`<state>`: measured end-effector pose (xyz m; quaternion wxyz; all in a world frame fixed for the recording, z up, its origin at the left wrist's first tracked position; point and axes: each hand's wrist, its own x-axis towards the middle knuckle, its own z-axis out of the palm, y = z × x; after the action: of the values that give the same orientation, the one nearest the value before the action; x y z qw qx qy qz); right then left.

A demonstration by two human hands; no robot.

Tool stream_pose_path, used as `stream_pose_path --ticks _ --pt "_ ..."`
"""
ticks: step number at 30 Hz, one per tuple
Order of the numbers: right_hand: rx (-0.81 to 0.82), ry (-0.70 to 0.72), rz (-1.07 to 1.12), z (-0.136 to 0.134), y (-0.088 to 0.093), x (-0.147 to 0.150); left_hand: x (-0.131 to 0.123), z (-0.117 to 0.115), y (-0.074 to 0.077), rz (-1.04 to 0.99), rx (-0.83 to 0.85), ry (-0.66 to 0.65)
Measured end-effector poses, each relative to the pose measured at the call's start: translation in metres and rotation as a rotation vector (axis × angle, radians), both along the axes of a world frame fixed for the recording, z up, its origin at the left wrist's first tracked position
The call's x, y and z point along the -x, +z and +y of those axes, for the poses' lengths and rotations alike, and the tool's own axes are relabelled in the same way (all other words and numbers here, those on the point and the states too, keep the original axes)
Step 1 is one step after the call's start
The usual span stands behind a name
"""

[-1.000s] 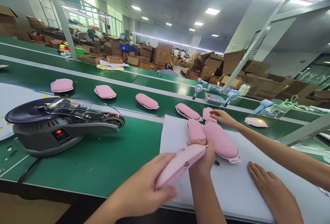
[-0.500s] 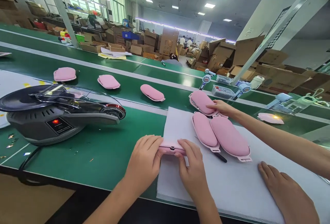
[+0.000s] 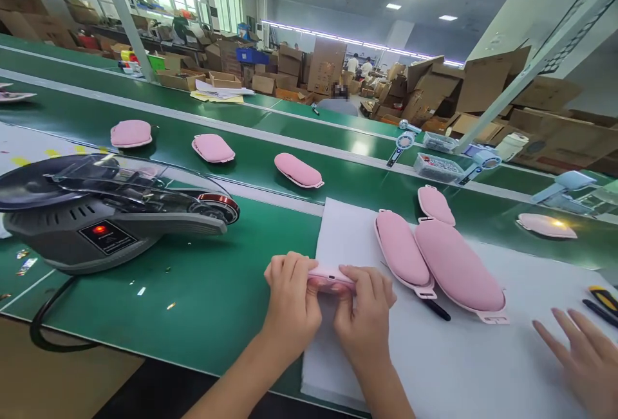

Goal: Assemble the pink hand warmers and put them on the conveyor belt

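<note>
Both my hands grip a small pink case [image 3: 331,275] edge-on, low over the left part of a white sheet [image 3: 347,361]. My left hand [image 3: 293,300] wraps the case's left end, thumb below and fingers on top. At the other end, my right hand [image 3: 365,309] pinches it the same way. A small dark slot shows in the middle of the near edge; the far side is hidden. To the right lie two long pink cases [image 3: 402,248] side by side, a dark pen-like stick [image 3: 437,309] partly under them. Behind these is another pink case [image 3: 436,205].
A grey machine [image 3: 111,226] with a lit red switch stands at the left. Several pink cases [image 3: 299,170] sit along the green bench beyond. A co-worker's hand [image 3: 584,348] is at the right, near yellow-black tools [image 3: 603,300]. Handheld fans [image 3: 403,145] and a clear bin [image 3: 437,167] stand farther back.
The dark seam along the held case's near edge has narrowed. The co-worker's reaching arm and the pink case it touched have left that spot. The view has shifted slightly.
</note>
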<state>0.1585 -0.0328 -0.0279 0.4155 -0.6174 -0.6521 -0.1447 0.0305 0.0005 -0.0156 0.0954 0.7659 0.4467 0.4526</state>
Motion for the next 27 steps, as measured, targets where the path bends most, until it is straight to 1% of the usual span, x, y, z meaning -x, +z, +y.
stream_pose_path --ticks 4,6,8,10,12,15,17,18,20,22,23,25,27 --pt "0.062 0.067 -0.027 0.001 0.014 -0.005 0.008 0.001 0.002 0.054 0.059 -0.047" --pt "0.095 0.104 -0.037 0.001 0.019 -0.007 0.009 -0.001 -0.002 0.077 0.048 -0.02" --pt "0.124 0.124 -0.035 0.001 0.018 -0.008 0.007 -0.004 -0.007 0.073 0.013 0.031" --pt "0.117 0.104 -0.021 0.001 0.013 -0.007 0.002 -0.005 -0.011 0.045 0.025 0.061" --pt "0.109 0.051 0.008 0.0 0.008 -0.003 -0.003 -0.003 -0.011 0.003 0.071 0.078" --pt "0.142 -0.008 0.041 -0.002 0.008 0.004 -0.005 0.003 -0.005 -0.044 0.108 0.084" --pt "0.183 0.018 0.041 0.004 0.014 0.003 -0.002 0.008 0.001 -0.087 0.117 0.04" --pt "0.2 0.036 0.041 0.012 0.017 0.0 0.001 0.01 0.003 -0.116 0.105 0.019" --pt "0.225 0.046 0.051 0.037 0.027 -0.013 0.007 0.015 0.004 -0.199 0.017 0.03" --pt "0.24 -0.018 0.094 0.075 0.041 -0.035 0.011 0.021 0.003 -0.298 -0.087 0.102" --pt "0.248 -0.074 0.129 0.096 0.05 -0.048 0.012 0.025 0.002 -0.336 -0.094 0.124" --pt "0.278 -0.175 0.204 0.137 0.069 -0.073 0.013 0.03 -0.003 -0.37 -0.009 0.123" --pt "0.309 -0.228 0.26 0.168 0.087 -0.093 0.012 0.035 -0.01 -0.334 0.097 0.045"
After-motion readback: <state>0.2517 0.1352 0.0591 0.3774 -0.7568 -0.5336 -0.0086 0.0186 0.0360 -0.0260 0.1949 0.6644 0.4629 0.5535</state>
